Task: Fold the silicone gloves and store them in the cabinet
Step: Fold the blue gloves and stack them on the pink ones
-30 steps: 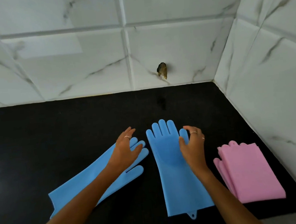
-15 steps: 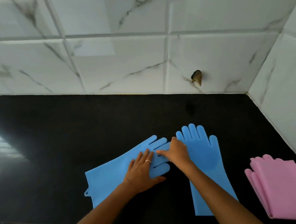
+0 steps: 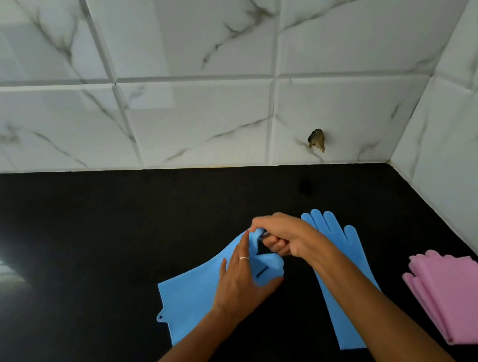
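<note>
Two blue silicone gloves lie on the black counter (image 3: 121, 252). The left blue glove (image 3: 191, 298) lies slanted with its cuff toward me; its finger end is lifted and curled back. My right hand (image 3: 285, 239) is closed on those lifted fingers. My left hand (image 3: 242, 283) lies flat on the same glove's palm, pressing it down. The right blue glove (image 3: 340, 261) lies flat with its fingers pointing to the wall, partly under my right forearm. A folded pink pair of gloves (image 3: 462, 299) sits at the right.
White marble-patterned tiled walls (image 3: 224, 108) close the counter at the back and on the right, forming a corner. A small dark chipped spot (image 3: 317, 140) marks the back wall. The counter's front edge runs along the bottom of the view.
My right hand went from resting on the left glove's fingers to gripping and lifting them back toward the cuff. My left hand stays on the glove. The camera shifted left.
</note>
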Tool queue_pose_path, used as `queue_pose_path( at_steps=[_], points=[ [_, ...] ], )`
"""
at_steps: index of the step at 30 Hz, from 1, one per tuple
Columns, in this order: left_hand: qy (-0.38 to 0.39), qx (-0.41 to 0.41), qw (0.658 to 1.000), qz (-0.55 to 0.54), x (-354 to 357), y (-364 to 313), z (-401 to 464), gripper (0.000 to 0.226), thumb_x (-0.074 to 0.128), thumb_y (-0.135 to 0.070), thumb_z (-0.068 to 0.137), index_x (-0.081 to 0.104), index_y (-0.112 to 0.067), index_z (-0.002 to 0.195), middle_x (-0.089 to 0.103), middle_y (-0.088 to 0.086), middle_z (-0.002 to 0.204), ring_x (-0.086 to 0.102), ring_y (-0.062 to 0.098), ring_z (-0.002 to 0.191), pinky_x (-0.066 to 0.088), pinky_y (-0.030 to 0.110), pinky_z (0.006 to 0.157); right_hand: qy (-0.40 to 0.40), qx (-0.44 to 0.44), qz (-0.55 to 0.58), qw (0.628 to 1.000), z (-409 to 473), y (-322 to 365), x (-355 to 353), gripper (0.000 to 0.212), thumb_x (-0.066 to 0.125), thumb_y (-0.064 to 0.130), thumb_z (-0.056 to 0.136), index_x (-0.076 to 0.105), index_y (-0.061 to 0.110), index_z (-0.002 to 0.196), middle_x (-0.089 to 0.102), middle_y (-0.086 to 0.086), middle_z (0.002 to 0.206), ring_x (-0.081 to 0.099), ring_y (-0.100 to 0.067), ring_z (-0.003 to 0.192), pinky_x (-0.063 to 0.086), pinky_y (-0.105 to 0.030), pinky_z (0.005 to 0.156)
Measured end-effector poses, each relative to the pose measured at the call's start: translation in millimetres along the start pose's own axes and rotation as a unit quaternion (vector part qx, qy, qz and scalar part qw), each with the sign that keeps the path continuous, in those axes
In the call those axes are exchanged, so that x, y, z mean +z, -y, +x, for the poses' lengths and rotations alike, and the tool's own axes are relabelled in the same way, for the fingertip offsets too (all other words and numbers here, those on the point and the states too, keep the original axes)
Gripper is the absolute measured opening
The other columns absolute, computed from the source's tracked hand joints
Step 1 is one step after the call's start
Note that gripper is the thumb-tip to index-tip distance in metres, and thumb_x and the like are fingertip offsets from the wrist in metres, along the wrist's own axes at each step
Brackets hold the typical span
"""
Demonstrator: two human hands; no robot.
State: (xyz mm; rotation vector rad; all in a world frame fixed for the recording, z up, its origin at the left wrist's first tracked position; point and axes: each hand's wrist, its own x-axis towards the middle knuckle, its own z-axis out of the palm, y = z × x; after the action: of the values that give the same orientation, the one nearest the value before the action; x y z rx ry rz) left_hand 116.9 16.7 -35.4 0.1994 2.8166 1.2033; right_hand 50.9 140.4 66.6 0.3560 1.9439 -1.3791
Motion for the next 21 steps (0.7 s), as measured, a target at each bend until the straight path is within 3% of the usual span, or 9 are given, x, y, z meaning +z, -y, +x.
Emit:
queue_pose_path(
  at_steps=[5,9,12,14,17,19,21],
  points=[
    [-0.131,0.014,0.972,-0.195,-14,-23,-7,0.107,0.074,-0.056,0.060,0.014,-0.032,0.145,0.049,-0.002,0.138,0.048,0.013,0.126,0.037,0.045,0.110,0.052,-0.089,0.060,0.993,-32,22,26,0.028,0.057,0.028,0.086,0.058,0.014,0.062,0.042,0.003,0.043,0.032,-0.006,0.033,0.026,-0.016,0.029],
    [-0.173,0.044,0.942,-0.284,-39,-27,-8,0.050,0.074,-0.027,0.076,0.043,-0.042,0.113,0.067,-0.008,0.097,0.066,0.007,0.092,0.056,0.031,0.083,0.043,-0.176,0.039,0.983,-57,35,41,0.026,0.055,0.034,0.090,0.063,0.011,0.080,0.050,0.001,0.046,0.038,-0.006,0.036,0.030,-0.016,0.033],
    [-0.182,0.060,0.929,-0.317,-59,-24,-3,0.035,0.067,-0.003,0.082,0.058,-0.033,0.098,0.068,-0.009,0.081,0.066,0.004,0.073,0.054,0.022,0.063,0.029,-0.265,0.016,0.964,-76,38,45,0.027,0.052,0.035,0.092,0.069,0.015,0.089,0.056,0.001,0.051,0.043,-0.006,0.040,0.035,-0.016,0.038],
    [-0.174,0.068,0.923,-0.337,-70,-33,0,0.023,0.065,-0.004,0.084,0.062,-0.027,0.088,0.068,-0.005,0.077,0.064,0.004,0.069,0.052,0.020,0.059,0.018,-0.342,0.037,0.939,-89,38,41,0.023,0.051,0.032,0.092,0.071,0.019,0.090,0.056,0.002,0.052,0.043,-0.007,0.041,0.035,-0.017,0.040],
    [-0.130,0.064,0.905,-0.400,-80,-50,1,0.012,0.067,-0.014,0.085,0.065,-0.024,0.089,0.069,0.008,0.090,0.067,0.013,0.082,0.057,0.026,0.068,-0.041,-0.431,0.134,0.891,-105,31,22,0.020,0.052,0.025,0.092,0.070,0.020,0.085,0.053,0.002,0.050,0.040,-0.008,0.041,0.033,-0.018,0.039],
    [-0.075,0.064,0.887,-0.451,-86,-62,-1,0.014,0.068,-0.015,0.085,0.065,-0.020,0.098,0.069,0.013,0.099,0.069,0.023,0.090,0.059,0.035,0.074,-0.127,-0.455,0.181,0.863,-111,19,3,0.022,0.052,0.020,0.092,0.070,0.020,0.079,0.053,0.003,0.049,0.041,-0.008,0.041,0.033,-0.017,0.039],
    [-0.022,0.052,0.866,-0.497,-88,-76,-1,0.022,0.068,-0.015,0.085,0.064,-0.013,0.107,0.072,0.011,0.101,0.070,0.025,0.093,0.060,0.036,0.076,-0.238,-0.438,0.185,0.847,-113,1,-13,0.023,0.053,0.018,0.092,0.069,0.019,0.077,0.056,0.003,0.054,0.045,-0.008,0.048,0.037,-0.017,0.044]
  ],
)
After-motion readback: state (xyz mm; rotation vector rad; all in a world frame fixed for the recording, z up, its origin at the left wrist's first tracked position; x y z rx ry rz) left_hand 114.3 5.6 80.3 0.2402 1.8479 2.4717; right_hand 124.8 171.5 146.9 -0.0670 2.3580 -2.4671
